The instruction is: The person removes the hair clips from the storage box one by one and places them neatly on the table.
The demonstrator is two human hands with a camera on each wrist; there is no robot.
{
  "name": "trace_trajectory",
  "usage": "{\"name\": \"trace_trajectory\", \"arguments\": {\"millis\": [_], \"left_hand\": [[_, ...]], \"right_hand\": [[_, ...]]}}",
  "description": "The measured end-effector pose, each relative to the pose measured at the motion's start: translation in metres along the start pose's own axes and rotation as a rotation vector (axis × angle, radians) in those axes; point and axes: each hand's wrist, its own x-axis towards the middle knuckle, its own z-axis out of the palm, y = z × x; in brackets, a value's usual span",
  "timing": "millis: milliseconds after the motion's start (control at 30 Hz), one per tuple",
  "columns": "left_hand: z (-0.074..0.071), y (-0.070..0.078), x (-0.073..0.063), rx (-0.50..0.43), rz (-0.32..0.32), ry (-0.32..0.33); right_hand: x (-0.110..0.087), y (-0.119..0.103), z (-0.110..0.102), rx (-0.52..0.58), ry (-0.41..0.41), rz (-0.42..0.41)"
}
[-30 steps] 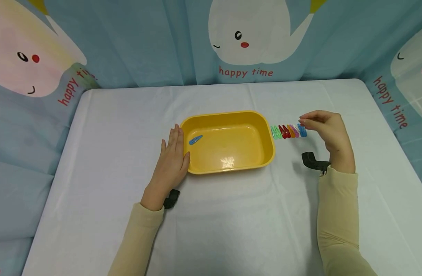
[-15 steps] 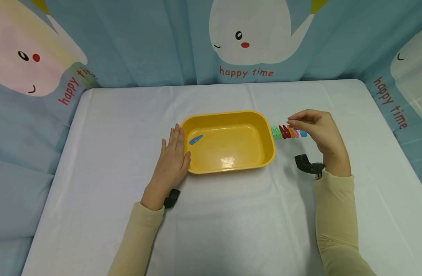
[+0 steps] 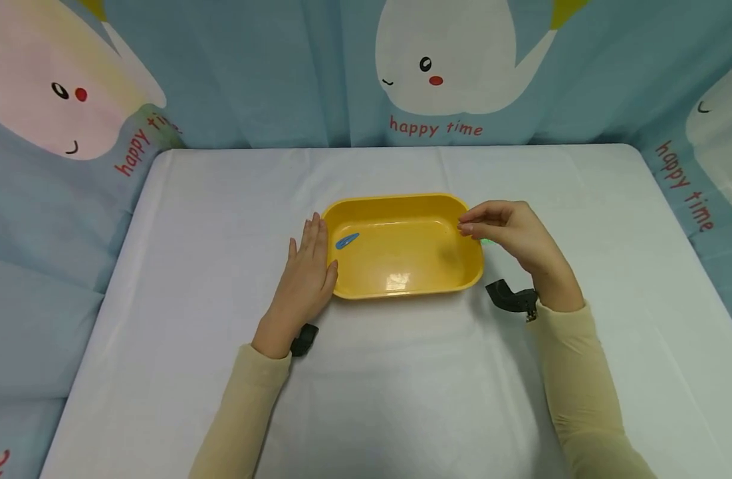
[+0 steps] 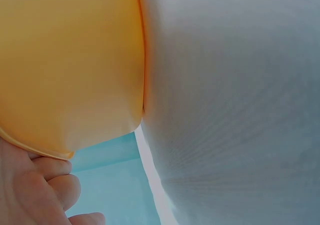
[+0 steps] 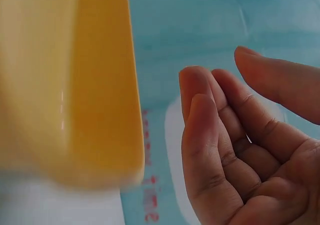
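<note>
A yellow tray (image 3: 401, 259) sits on the white-covered table, with one blue hair clip (image 3: 347, 241) lying inside near its left end. My left hand (image 3: 306, 279) rests against the tray's left rim, its fingers straight. Above the right rim, my right hand (image 3: 509, 233) has thumb and fingertips brought together, pinching a small hair clip almost wholly hidden by them; its colour cannot be told. In the right wrist view the thumb (image 5: 200, 135) presses toward the index finger. Just beyond the tray's right rim shows a bit of a green hair clip (image 3: 487, 241); my right hand covers the row there.
The white cloth (image 3: 401, 386) covers the table around the tray. A blue curtain (image 3: 270, 80) with printed cartoon figures hangs along the back and sides. A black wrist mount (image 3: 512, 297) sticks out below my right hand.
My right hand has moved left from the blue end of the clip row to above the tray's right rim. The left hand stays at the left rim. The head view has shifted slightly.
</note>
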Motion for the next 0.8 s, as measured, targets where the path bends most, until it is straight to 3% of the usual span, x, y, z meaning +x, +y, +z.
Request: {"name": "trace_trajectory", "arguments": {"millis": [300,800], "left_hand": [[0.001,-0.001,0.000,-0.002,0.000,-0.005],[-0.001,0.000,0.000,-0.001,-0.008,-0.017]], "right_hand": [[0.025,-0.019,0.037,-0.058,-0.166,-0.055],[0.063,-0.024,0.084,-0.016,-0.353,-0.016]]}}
